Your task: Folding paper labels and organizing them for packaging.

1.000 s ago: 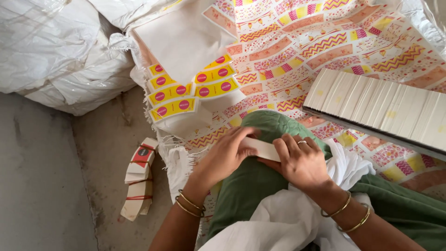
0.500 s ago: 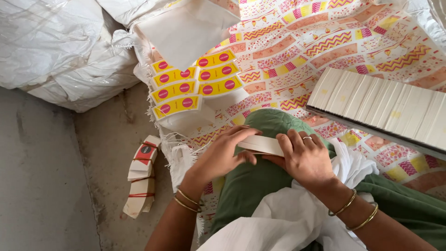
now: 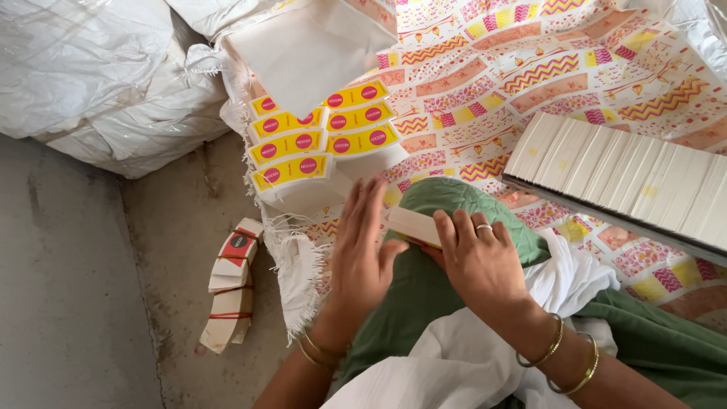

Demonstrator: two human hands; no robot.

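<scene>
My right hand (image 3: 478, 265) grips a small stack of white paper cutouts (image 3: 413, 225) over my green-clad knee (image 3: 447, 198). My left hand (image 3: 362, 246) is flat, fingers straight and together, pressed against the left end of that stack. Both wrists wear gold bangles, and a ring sits on a right finger. Just beyond the hands lie curved yellow cutouts with pink dots (image 3: 322, 140), spread in rows on a white sheet.
A long row of white cutouts stands on edge in a tray (image 3: 632, 178) at the right. Banded bundles of cutouts (image 3: 231, 284) lie on the grey floor at the left. White plastic sacks (image 3: 91, 76) fill the upper left. A patterned printed sheet (image 3: 545, 68) covers the ground ahead.
My left hand has opened from curled around the stack to flat against its left end. The stack has shifted slightly right, and the view has tilted a little.
</scene>
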